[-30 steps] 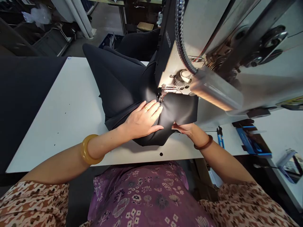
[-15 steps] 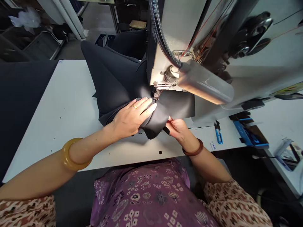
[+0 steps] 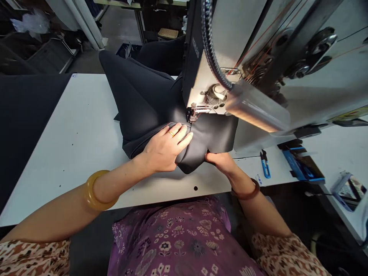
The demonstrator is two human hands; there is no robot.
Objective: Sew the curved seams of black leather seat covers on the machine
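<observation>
A large piece of black, leather-like material (image 3: 143, 96) lies folded under the presser foot (image 3: 192, 116) of a sewing machine (image 3: 211, 92). My left hand (image 3: 165, 147) rests flat on it just in front and to the left of the foot, fingers stretched out. A stitched seam runs along the fold beside these fingers. At the near right edge of the material, my right hand (image 3: 220, 161) grips it; the fingertips are partly hidden underneath. A red thread leads down to the needle area, which the machine's lamp (image 3: 257, 107) lights.
Blue thread snips (image 3: 265, 165) lie on the white table (image 3: 83, 119) to the right. Beyond them are a blue box (image 3: 304, 163) and a clear-lidded case (image 3: 349, 189). The machine head stands over the right half of the table.
My right hand has turned and shifted right along the material's edge, and its flap now lies flatter. My left hand has slid slightly right and nearer to me. The camera view has shifted a little.
</observation>
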